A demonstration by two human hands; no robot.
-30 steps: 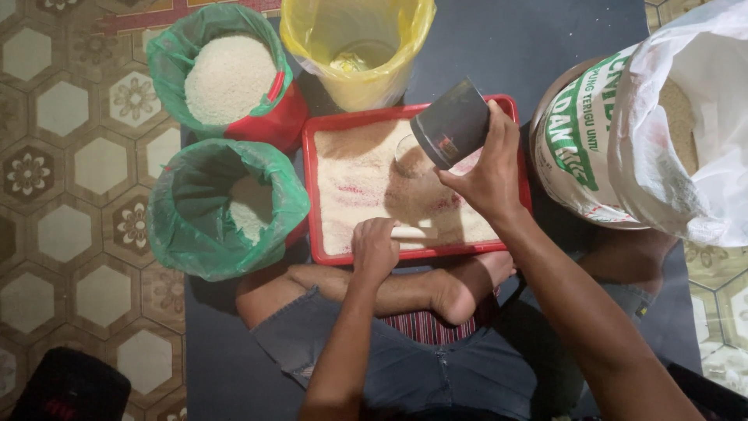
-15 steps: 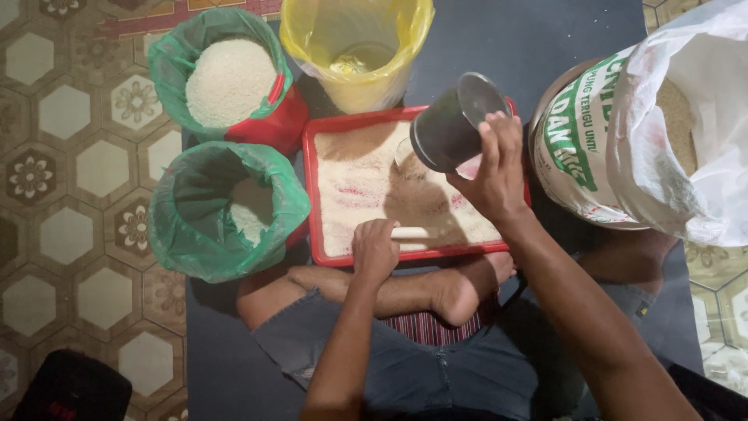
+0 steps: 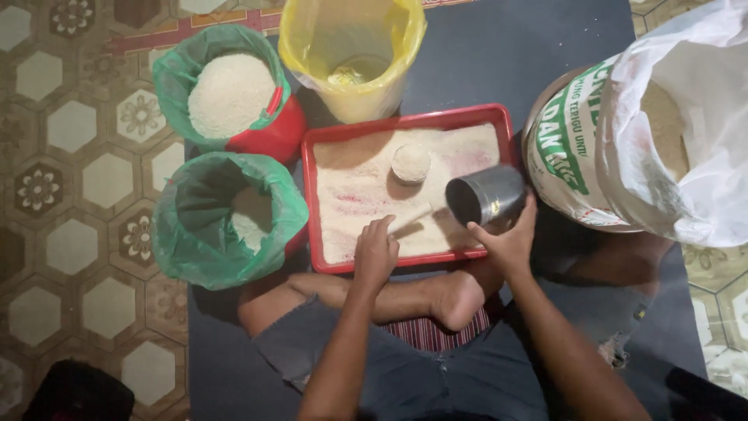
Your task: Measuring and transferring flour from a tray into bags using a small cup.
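A red rectangular tray (image 3: 308,204) lies in front of me, spread with a thin layer of white grain. A small round mound of grain (image 3: 411,163) stands in its upper middle. My right hand (image 3: 506,243) grips a dark metal cup (image 3: 485,196), tipped on its side with its mouth facing left, over the tray's right edge. My left hand (image 3: 375,253) rests on the tray's near edge, fingers closed on a thin pale stick (image 3: 411,219) lying in the grain.
A red bucket lined with green plastic (image 3: 231,95) holds white grain at upper left. A second green-lined bucket (image 3: 226,218) is partly filled. A yellow-lined bucket (image 3: 352,51) stands behind the tray. A large open sack (image 3: 647,148) stands at right. My crossed legs lie below the tray.
My right hand has drawn the metal cup down and to the right, off the tray's middle. A round mound of grain now shows where the cup was.
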